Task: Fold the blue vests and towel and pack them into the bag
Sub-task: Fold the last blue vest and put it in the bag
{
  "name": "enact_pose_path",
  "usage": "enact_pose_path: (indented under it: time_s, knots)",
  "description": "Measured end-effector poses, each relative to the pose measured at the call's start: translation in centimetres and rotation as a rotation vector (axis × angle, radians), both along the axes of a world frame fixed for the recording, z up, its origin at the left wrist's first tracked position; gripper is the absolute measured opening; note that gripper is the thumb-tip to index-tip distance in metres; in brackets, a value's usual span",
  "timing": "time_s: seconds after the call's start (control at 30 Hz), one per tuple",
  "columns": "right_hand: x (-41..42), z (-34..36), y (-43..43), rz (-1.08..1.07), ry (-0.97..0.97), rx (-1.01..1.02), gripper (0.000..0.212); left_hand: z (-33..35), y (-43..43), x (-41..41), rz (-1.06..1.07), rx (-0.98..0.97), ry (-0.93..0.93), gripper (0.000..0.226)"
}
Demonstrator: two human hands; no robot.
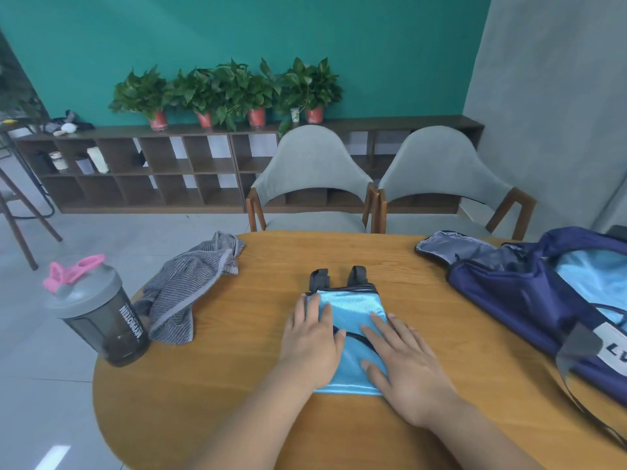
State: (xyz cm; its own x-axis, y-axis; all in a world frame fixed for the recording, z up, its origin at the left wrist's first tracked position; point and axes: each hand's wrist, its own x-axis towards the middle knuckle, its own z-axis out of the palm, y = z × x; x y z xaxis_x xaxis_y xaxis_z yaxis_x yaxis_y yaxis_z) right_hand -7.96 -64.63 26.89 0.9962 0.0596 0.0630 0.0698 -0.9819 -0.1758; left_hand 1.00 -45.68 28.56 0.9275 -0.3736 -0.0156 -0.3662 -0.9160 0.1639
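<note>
A light blue vest (353, 307) lies folded into a narrow rectangle at the middle of the round wooden table (271, 418), its two dark straps pointing away from me. My left hand (314, 337) presses flat on the vest's left side. My right hand (403, 357) lies flat on its right side, fingers straight. A grey striped towel (193, 283) sits crumpled at the table's left edge. The navy bag (529, 293) lies unzipped on the right, with light blue fabric (590, 276) showing inside it.
A dark shaker bottle (98, 317) with a pink flip lid stands at the table's left edge beside the towel. Two grey chairs (312, 174) stand at the far side. A low shelf with potted plants (224, 93) lines the green wall.
</note>
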Motion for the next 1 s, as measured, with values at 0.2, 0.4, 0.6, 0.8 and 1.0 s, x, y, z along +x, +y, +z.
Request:
enact_pose_path:
  time_s: [0.2, 0.4, 0.6, 0.8, 1.0]
  knots:
    - [0.5, 0.2, 0.1, -0.003, 0.087, -0.062, 0.069, -1.2, 0.7, 0.3, 0.01, 0.106, 0.099, 0.078]
    - [0.5, 0.3, 0.0, 0.026, 0.08, -0.044, 0.07, -0.7, 0.8, 0.8, -0.014, 0.109, 0.124, 0.079]
    - [-1.8, 0.5, -1.4, 0.151, 0.022, 0.073, 0.072, -0.7, 3.7, -2.1, -0.124, -0.151, -0.06, 0.066]
    - [-2.5, 0.3, -1.5, 0.169, 0.052, 0.074, 0.072, -1.6, 6.4, -4.3, -0.19, -0.153, -0.082, 0.056]
    - [-3.3, -0.6, -2.9, 0.126, -0.218, 0.426, 0.054, -2.1, 7.4, -5.3, -0.161, -0.406, -0.252, 0.041]
